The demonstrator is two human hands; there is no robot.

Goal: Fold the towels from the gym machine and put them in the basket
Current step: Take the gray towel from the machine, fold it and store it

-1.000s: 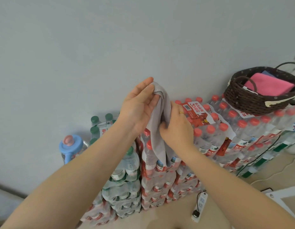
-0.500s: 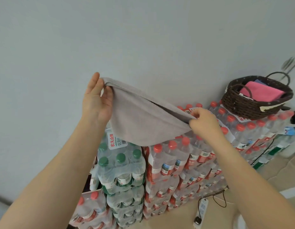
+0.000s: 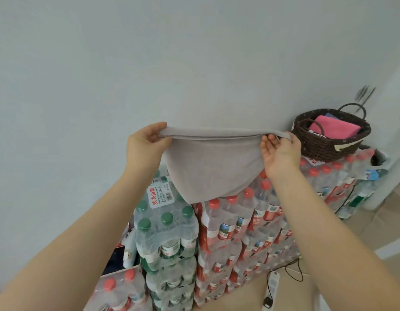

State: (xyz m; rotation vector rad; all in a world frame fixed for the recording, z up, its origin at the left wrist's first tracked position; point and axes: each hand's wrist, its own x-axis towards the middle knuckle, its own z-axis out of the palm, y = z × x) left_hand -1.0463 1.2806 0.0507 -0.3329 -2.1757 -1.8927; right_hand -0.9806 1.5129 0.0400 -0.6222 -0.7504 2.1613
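Note:
A grey towel hangs doubled over in the air in front of the wall, its top edge stretched level between my hands. My left hand pinches its left corner and my right hand pinches its right corner. The towel's lower part sags to a rounded point over the bottle packs. A dark woven basket with two handles stands at the right on top of the stacked bottles. A folded pink towel lies inside it, over a blue one.
Shrink-wrapped packs of red-capped water bottles and green-capped bottles are stacked high against the pale wall below my hands. A white power strip with a black cable lies on the tan floor at the lower right.
My hands moved apart from a bunched grip, spreading the grey towel. Its top edge went from slanted to level and taut, with my right hand now close to the basket.

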